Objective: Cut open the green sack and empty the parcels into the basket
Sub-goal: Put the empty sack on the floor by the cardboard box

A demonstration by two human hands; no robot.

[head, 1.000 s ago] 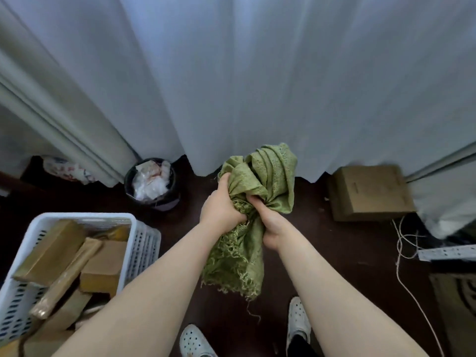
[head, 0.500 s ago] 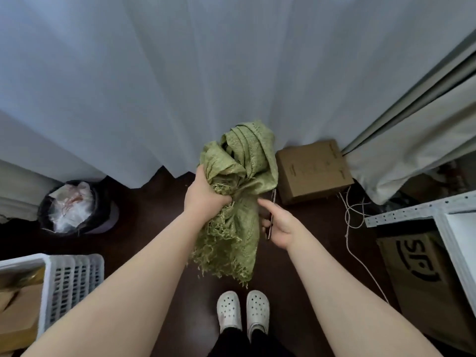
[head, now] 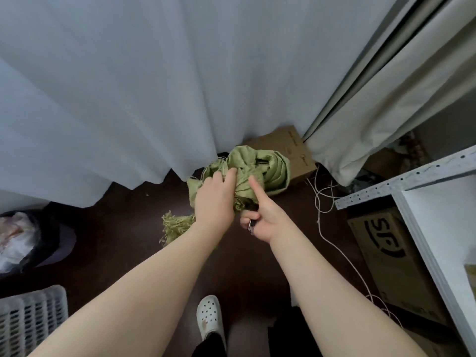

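The empty green sack is crumpled into a bundle low over the dark floor, just in front of a brown box. My left hand grips its left side from above, and its frayed end trails out under my wrist. My right hand is closed around a thin dark tool, with its index finger stretched out against the sack. Only a corner of the white plastic basket shows at the lower left; the parcels in it are out of view.
A brown cardboard box sits by the white curtain. To the right stand a printed carton and a white metal shelf. A white cord loops over the floor. A lined bin stands left. My white shoe is below.
The view has swung right, so the basket slid to the left edge. The sack bundle went forward and down toward the brown box. My right hand let go of it and now only touches it.
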